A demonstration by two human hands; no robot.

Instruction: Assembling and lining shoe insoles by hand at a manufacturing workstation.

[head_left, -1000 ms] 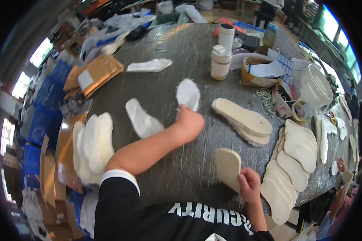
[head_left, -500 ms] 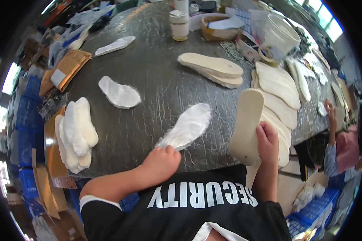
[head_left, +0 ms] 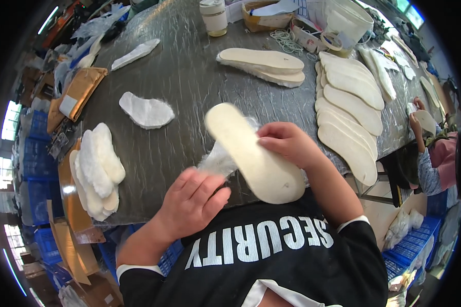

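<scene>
My right hand [head_left: 292, 146] pinches the edge of a cream insole [head_left: 253, 158], tilted over the table with its smooth face up. Partly hidden beneath that insole is a white fluffy insole piece [head_left: 219, 157]. At this piece's near end is my left hand [head_left: 194, 197], its fingers bent and their tips blurred. Whether they grip the piece I cannot tell. A second white piece [head_left: 147, 112] lies apart to the left, and a thin one [head_left: 135, 53] lies farther back.
Overlapping cream insoles [head_left: 351, 112] lie on the right, and a fluffy stack [head_left: 97, 169] sits at the left edge. Two more insoles [head_left: 264, 64] lie beyond my hands. A jar [head_left: 213, 19] and a bucket [head_left: 346, 25] stand at the back. Another person's hand [head_left: 417, 117] works at far right.
My right hand has brought the cream insole leftward from the overlapping insoles, over the white fluffy piece. My left hand has shifted slightly left and nearer to me, its fingers changing shape.
</scene>
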